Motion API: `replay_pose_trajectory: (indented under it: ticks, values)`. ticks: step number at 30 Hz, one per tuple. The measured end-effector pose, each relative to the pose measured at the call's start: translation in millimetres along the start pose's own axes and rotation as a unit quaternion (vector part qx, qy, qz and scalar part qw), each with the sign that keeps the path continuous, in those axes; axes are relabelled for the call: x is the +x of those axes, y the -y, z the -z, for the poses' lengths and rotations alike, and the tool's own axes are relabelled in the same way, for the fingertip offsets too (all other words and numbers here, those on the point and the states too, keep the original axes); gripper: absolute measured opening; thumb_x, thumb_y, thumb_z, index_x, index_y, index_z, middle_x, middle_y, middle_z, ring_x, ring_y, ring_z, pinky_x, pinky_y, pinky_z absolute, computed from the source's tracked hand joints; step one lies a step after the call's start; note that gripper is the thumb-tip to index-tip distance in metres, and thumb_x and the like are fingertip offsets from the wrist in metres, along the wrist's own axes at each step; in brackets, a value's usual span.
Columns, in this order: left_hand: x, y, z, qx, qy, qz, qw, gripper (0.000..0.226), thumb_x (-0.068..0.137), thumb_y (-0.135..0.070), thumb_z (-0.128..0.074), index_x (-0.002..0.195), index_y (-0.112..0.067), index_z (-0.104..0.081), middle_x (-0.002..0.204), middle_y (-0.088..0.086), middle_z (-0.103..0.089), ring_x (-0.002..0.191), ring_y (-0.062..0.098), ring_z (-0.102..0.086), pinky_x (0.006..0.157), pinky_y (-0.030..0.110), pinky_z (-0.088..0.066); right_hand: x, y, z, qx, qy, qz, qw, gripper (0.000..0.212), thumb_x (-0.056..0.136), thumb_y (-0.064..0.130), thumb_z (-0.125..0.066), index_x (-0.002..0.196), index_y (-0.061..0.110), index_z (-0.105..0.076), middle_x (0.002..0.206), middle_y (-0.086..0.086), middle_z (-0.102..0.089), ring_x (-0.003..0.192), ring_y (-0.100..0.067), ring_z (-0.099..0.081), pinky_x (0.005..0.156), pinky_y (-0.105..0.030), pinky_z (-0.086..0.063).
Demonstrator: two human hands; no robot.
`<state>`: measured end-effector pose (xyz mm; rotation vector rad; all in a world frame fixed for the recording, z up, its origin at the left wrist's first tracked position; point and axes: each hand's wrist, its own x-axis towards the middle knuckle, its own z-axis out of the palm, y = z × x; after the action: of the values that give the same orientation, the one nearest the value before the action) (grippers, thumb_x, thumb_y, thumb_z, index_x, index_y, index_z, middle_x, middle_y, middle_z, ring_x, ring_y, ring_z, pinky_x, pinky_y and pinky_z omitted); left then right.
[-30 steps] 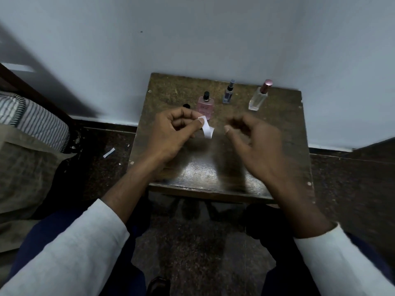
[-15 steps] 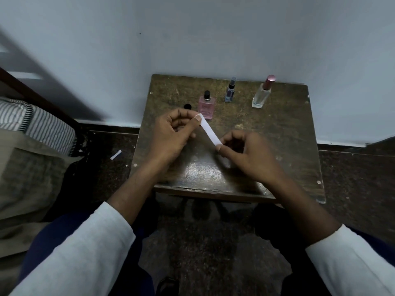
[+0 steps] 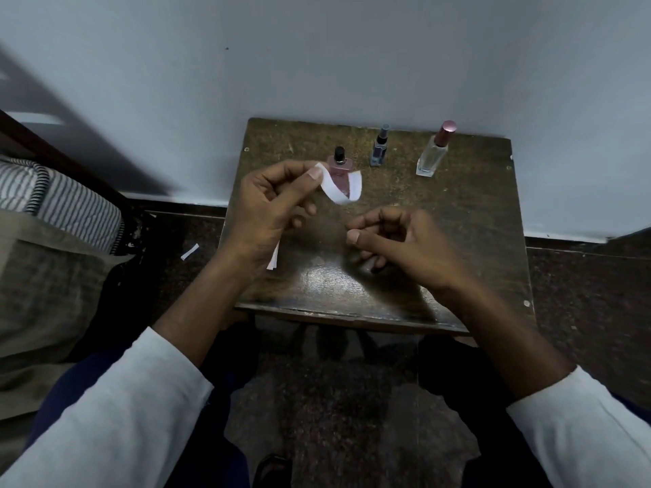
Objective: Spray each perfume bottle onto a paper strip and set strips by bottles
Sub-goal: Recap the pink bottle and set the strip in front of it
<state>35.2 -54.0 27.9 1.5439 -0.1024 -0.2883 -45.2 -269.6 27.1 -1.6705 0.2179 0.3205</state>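
Left hand (image 3: 271,206) is closed on one end of a strip (image 3: 340,191), pinched between thumb and forefinger. The strip curls away in a U, its free end standing up in front of the pink bottle (image 3: 340,170). I read the curl as the paper's own set; only one end is held, so nothing flattens it. More strips (image 3: 273,257) stick out below the same palm, so I judge this hand doubles as the stock holder, which keeps spares off the stool (image 3: 475,220).

Right hand (image 3: 398,241) hangs low over the stool, fingers loosely curled, thumb and forefinger close together but gripping nothing I can see. It sits apart from the strip's free end.

Three bottles stand upright in a row along the far edge by the wall (image 3: 317,65): pink on the left, a slim blue bottle (image 3: 379,151) in the middle, a clear bottle (image 3: 432,153) with a rose cap on the right. They are well apart from each other, leaving room for a strip beside each. No strip lies by any bottle, so I judge no bottle finished.

One scrap (image 3: 190,251) lies on the floor left of the stool.

Judgement: the held strip needs straightening or a two-ended hold before spraying, with the right hand free for a bottle. Pink is nearest the strip. Risk: a curled strip catches spray unevenly.
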Motion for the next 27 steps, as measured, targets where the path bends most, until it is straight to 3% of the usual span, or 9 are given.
replay_pose_trajectory:
  ticks: [3, 8, 10, 12, 13, 15, 18, 22, 27]
  values:
    - [0.8, 3.6, 3.0, 0.086, 0.016, -0.004, 0.996, 0.006, 0.100, -0.026, -0.076, 0.096, -0.025, -0.080, 0.076, -0.005, -0.076, 0.064, 0.008, -0.064, 0.061, 0.024, -0.047, 1.1, -3.1, 4.6, -0.070, -0.005, -0.005, 0.998, 0.014, 0.092, 0.018, -0.079, 0.106, 0.018, -0.077, 0.094, -0.004, -0.081, 0.081, -0.018, -0.077, 0.067, -0.029, -0.057]
    - [0.0, -10.2, 2.2, -0.075, 0.123, 0.062, 0.988, 0.018, 0.100, -0.019, -0.068, 0.085, -0.021, -0.078, 0.066, 0.001, -0.070, 0.046, 0.007, -0.055, 0.042, 0.019, -0.033, 5.5, -6.4, 5.7, -0.104, -0.034, -0.021, 0.994, 0.022, 0.096, 0.001, -0.065, 0.101, 0.020, -0.075, 0.094, -0.001, -0.081, 0.081, -0.015, -0.075, 0.068, -0.029, -0.059]
    - [1.6, -4.5, 3.3, 0.057, 0.112, 0.067, 0.990, 0.017, 0.106, -0.018, -0.065, 0.093, -0.018, -0.074, 0.078, 0.005, -0.078, 0.049, 0.008, -0.060, 0.047, 0.020, -0.038, 7.0, -6.6, 3.8, -0.099, -0.038, -0.029, 0.994, 0.021, 0.099, 0.001, -0.062, 0.101, 0.017, -0.075, 0.092, -0.003, -0.081, 0.075, -0.013, -0.072, 0.065, -0.026, -0.058]
    - [0.0, 5.7, 6.1, 0.274, 0.079, 0.039, 0.958, 0.009, 0.104, -0.027, -0.070, 0.099, -0.022, -0.075, 0.080, -0.007, -0.082, 0.057, 0.001, -0.067, 0.058, 0.017, -0.044, 8.7, -8.4, 2.9, -0.116, -0.042, -0.030, 0.992, 0.020, 0.100, 0.002, -0.061, 0.102, 0.015, -0.076, 0.091, -0.002, -0.081, 0.073, -0.010, -0.072, 0.064, -0.025, -0.057]
    - [-1.0, 8.1, 6.2, 0.316, 0.057, 0.031, 0.947, 0.008, 0.103, -0.029, -0.072, 0.099, -0.023, -0.076, 0.078, -0.013, -0.081, 0.059, -0.004, -0.067, 0.061, 0.015, -0.046, 9.4, -9.1, 3.0, -0.125, -0.045, -0.031, 0.991, 0.020, 0.100, 0.003, -0.060, 0.102, 0.015, -0.076, 0.091, -0.001, -0.081, 0.072, -0.009, -0.072, 0.064, -0.025, -0.057]
    - [-0.7, 4.7, 6.3, 0.232, 0.044, 0.039, 0.971, 0.007, 0.103, -0.024, -0.072, 0.099, -0.021, -0.076, 0.074, -0.012, -0.079, 0.055, -0.002, -0.063, 0.059, 0.013, -0.047, 10.5, -10.1, 3.7, -0.134, -0.047, -0.032, 0.989, 0.020, 0.102, 0.005, -0.059, 0.102, 0.016, -0.076, 0.091, 0.001, -0.081, 0.073, -0.008, -0.072, 0.063, -0.024, -0.057]
    - [0.7, -6.8, 4.8, 0.049, 0.095, 0.055, 0.993, 0.010, 0.103, -0.015, -0.069, 0.096, -0.016, -0.075, 0.073, -0.008, -0.075, 0.049, 0.006, -0.056, 0.048, 0.015, -0.040, 12.1, -10.0, 3.5, -0.135, -0.050, -0.032, 0.989, 0.020, 0.102, 0.006, -0.059, 0.102, 0.015, -0.076, 0.090, 0.002, -0.081, 0.071, -0.007, -0.071, 0.061, -0.021, -0.056]
    - [-1.7, 5.9, 3.7, 0.271, 0.110, 0.049, 0.955, 0.005, 0.101, -0.025, -0.076, 0.099, -0.022, -0.079, 0.073, -0.008, -0.079, 0.055, -0.002, -0.064, 0.058, 0.013, -0.047, 12.8, -11.5, 1.7, -0.147, -0.050, -0.027, 0.988, 0.021, 0.102, 0.006, -0.058, 0.101, 0.018, -0.076, 0.088, 0.004, -0.081, 0.070, -0.005, -0.071, 0.060, -0.019, -0.055]
    - [-1.3, 4.4, 3.3, 0.182, 0.100, 0.071, 0.976, 0.011, 0.102, -0.027, -0.074, 0.101, -0.016, -0.078, 0.075, -0.008, -0.080, 0.055, 0.005, -0.063, 0.059, 0.011, -0.047, 12.2, -8.7, -0.7, -0.091, -0.048, -0.013, 0.995, 0.034, 0.104, 0.005, -0.046, 0.111, 0.023, -0.074, 0.103, 0.001, -0.080, 0.075, -0.011, -0.070, 0.059, -0.025, -0.052]
